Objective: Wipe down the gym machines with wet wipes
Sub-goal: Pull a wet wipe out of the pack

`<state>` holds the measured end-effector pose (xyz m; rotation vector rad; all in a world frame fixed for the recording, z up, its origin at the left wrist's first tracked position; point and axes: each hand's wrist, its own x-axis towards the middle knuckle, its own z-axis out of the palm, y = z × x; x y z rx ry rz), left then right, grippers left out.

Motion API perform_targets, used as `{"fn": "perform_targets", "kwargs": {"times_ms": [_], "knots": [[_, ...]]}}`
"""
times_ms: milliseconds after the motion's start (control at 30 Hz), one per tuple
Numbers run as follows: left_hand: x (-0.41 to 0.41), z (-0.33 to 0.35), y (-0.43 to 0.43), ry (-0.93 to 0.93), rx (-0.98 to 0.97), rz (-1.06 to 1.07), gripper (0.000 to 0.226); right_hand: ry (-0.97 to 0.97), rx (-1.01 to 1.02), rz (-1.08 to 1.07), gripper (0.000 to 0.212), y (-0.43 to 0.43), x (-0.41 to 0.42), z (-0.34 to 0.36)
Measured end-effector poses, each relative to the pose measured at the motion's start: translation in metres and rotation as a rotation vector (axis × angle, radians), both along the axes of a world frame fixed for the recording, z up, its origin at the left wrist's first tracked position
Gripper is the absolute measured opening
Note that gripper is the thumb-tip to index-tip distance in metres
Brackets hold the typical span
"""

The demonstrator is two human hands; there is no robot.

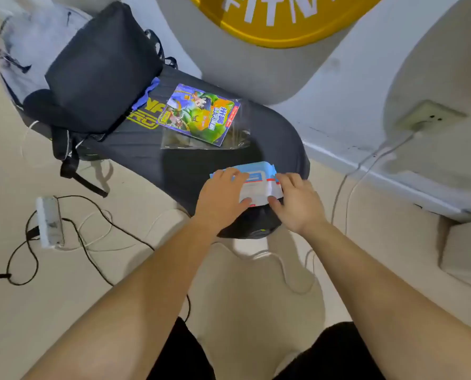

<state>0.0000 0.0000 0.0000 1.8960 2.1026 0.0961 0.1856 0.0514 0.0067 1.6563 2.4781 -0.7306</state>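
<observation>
Squarely pinched the wet wipes pack (257, 184) by its two short ends, left grip (223, 195) and right grip (297, 201) equally near, long axis running between them.

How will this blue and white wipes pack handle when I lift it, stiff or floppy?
Probably floppy: the wipes pack looks like a soft pouch with a wavy edge, gripped by the left hand and right hand. Its plastic wrapper may be slippery. It lies flat on the bench pad, so it should not roll or tip.
</observation>
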Motion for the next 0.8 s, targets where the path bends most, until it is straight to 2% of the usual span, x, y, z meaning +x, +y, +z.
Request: {"fn": "perform_targets", "kwargs": {"times_ms": [300, 433, 600, 733, 800], "knots": [[-0.009, -0.050, 0.012, -0.029, 0.080, 0.053, 0.060, 0.164, 0.201, 0.001, 0.052, 0.008, 0.014, -0.076], [-0.018, -0.046, 0.020, -0.087, 0.046, 0.048, 0.060, 0.208, 0.248, -0.054, 0.052, 0.009, 0.008, -0.085], [-0.022, -0.043, 0.018, -0.145, 0.081, 0.032, 0.045, 0.161, 0.233, -0.064, 0.054, 0.012, 0.003, -0.082], [-0.024, -0.034, 0.026, -0.258, 0.119, 0.166, 0.034, 0.127, 0.252, -0.021, 0.054, 0.011, 0.002, -0.079], [-0.024, -0.034, 0.029, -0.334, 0.123, 0.285, 0.031, 0.173, 0.276, -0.021, 0.054, 0.008, 0.002, -0.076]]}}
